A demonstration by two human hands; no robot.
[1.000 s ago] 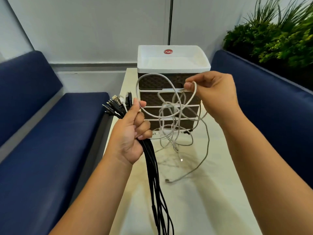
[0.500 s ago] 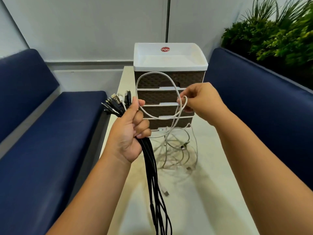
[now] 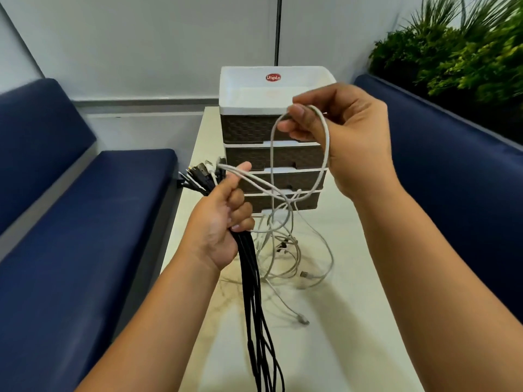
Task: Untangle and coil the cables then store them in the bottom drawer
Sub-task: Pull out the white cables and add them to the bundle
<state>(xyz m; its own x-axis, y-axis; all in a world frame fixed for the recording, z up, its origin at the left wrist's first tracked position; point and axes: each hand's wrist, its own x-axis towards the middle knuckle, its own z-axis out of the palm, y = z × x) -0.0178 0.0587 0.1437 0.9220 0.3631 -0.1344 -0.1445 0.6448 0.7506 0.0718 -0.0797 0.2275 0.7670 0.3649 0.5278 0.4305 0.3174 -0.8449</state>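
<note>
My left hand (image 3: pixel 223 222) is closed around a bundle of black cables (image 3: pixel 254 312), plug ends sticking out up and left, the strands hanging down past the frame's bottom. My right hand (image 3: pixel 348 142) pinches a loop of white cable (image 3: pixel 325 142) raised in front of the drawer unit (image 3: pixel 249 128). That white cable runs down to my left hand and into a loose white tangle (image 3: pixel 288 258) lying on the table. The brown drawer unit has several shut drawers; the bottom drawer (image 3: pixel 257 203) is partly hidden behind cables.
The cream table (image 3: pixel 339 321) is narrow, with blue sofa seats on the left (image 3: pixel 85 250) and right (image 3: pixel 452 179). Green plants (image 3: pixel 458 46) stand at the back right. The unit's white top tray (image 3: pixel 243 94) faces me.
My right hand has lifted the white loop up and to the right, from the middle drawers to the top drawer's height. The left hand has kept its hold on the black bundle.
</note>
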